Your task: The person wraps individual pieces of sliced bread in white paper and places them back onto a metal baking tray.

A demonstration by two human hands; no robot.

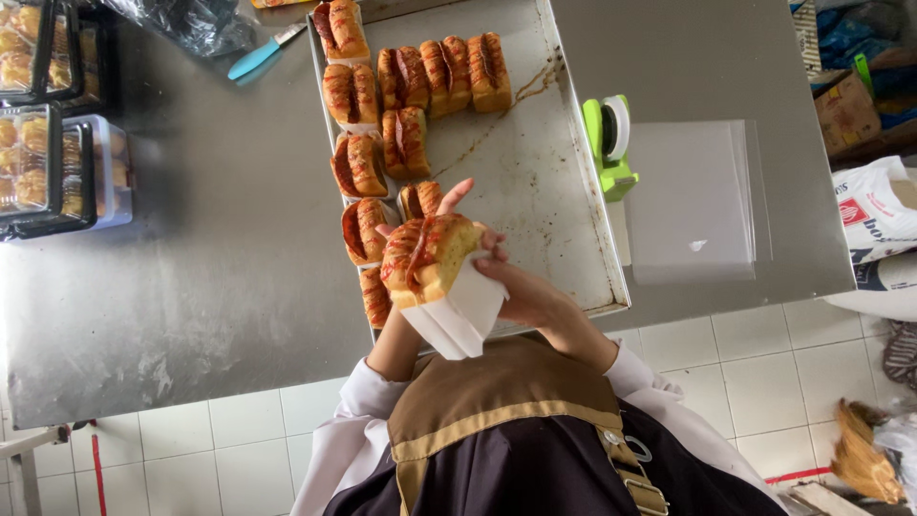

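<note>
Bread fills the near-left part of a metal baking tray [535,191] on the steel worktop [210,268]: glazed, sauce-striped buns [411,86] lying in loose rows. Just above the tray's near edge, both hands grip one such bun [425,256] sitting in a white paper sleeve [463,315]. The right hand [530,296] is cupped around the sleeve's side; the left hand [449,201] is mostly hidden behind the bun, with only fingertips showing, so its grip cannot be made out fully. Right of the tray stands a green tape dispenser [609,143], and beyond it lies a stack of clear flat sheets or bags [693,196]. Far left of the tray, clear plastic boxes [48,143] with black rims hold more buns, cut off by the frame. Beyond the tray's far-left corner lies a blue-handled knife [263,53]. A white printed sack [879,220] sits cut off at the right edge.
</note>
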